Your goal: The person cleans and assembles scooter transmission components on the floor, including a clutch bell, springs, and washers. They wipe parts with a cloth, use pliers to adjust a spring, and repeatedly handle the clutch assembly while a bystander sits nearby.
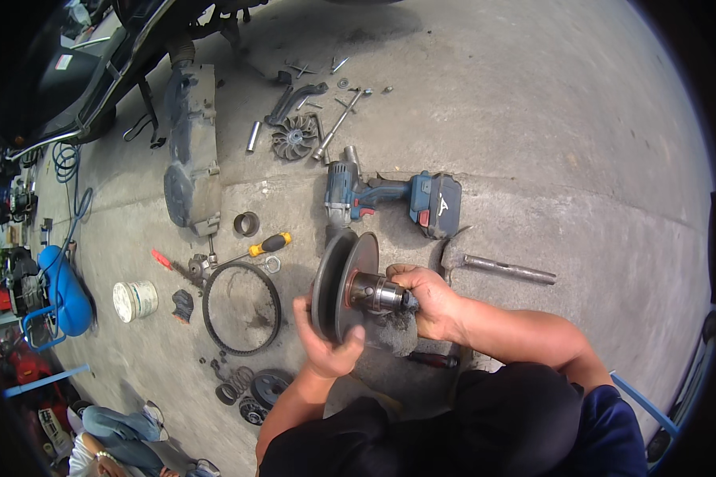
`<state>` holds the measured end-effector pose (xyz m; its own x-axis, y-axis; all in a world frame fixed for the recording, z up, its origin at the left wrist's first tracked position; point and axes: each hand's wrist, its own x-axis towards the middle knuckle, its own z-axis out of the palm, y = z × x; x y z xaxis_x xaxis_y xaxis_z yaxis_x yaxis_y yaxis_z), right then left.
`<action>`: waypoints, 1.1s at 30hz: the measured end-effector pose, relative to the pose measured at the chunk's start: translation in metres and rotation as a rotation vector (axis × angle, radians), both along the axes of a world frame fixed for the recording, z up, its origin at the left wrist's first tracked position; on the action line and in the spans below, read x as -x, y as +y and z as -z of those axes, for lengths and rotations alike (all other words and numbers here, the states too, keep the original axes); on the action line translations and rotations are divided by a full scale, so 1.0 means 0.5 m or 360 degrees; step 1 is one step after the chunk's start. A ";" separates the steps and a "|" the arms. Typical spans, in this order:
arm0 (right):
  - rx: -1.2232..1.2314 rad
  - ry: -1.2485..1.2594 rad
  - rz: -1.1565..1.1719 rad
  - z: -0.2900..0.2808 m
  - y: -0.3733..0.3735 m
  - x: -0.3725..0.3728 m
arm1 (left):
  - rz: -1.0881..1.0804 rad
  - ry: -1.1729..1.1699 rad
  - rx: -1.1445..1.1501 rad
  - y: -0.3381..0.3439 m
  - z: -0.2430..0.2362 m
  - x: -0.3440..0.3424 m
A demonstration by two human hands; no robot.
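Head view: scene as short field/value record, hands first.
Left hand: gripping two-disc pulley at its discs
Right hand: at pulley's hub end, with fuzzy grey wad
Beyond pulley: cordless power tool
Left of pulley: belt loop, yellow-black screwdriver
Far floor: fan wheel
Lower left: another person's legs

The sleeve point(615, 425) is navy, other clothing point(517, 417) black.

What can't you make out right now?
Head view: left hand, some fingers hidden behind the pulley.
Head view: power tool, nose hidden by the pulley.
Head view: vehicle, cut off by the top edge.
Head view: dark bits beside the coil spring, too small to identify.
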<state>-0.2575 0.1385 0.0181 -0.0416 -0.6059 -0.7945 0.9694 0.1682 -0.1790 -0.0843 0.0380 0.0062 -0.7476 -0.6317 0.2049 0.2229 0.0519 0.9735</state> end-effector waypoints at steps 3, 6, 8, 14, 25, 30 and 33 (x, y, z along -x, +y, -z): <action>0.0109 0.0070 -0.0119 0.016 0.017 0.003 | -0.0269 0.0070 -0.0811 -0.004 -0.004 0.012; 0.0103 0.0287 -0.0106 0.038 0.037 0.035 | -0.0371 0.0174 -0.1237 -0.036 -0.004 0.022; 0.0242 0.0448 -0.0198 0.046 0.053 0.064 | -0.0439 0.0185 -0.1503 -0.054 -0.005 0.017; 0.0264 0.1460 -0.0940 0.044 0.076 0.096 | -0.0516 0.0180 -0.1687 -0.070 -0.003 -0.007; -0.0037 0.1595 -0.1294 0.068 0.070 0.095 | -0.0423 0.0193 -0.1555 -0.071 -0.022 -0.017; -0.0019 0.1693 -0.1500 0.071 0.075 0.089 | -0.0321 0.0227 -0.1407 -0.077 -0.009 -0.027; -0.0041 0.1760 -0.1641 0.066 0.079 0.086 | -0.0343 0.0292 -0.1429 -0.074 -0.006 -0.030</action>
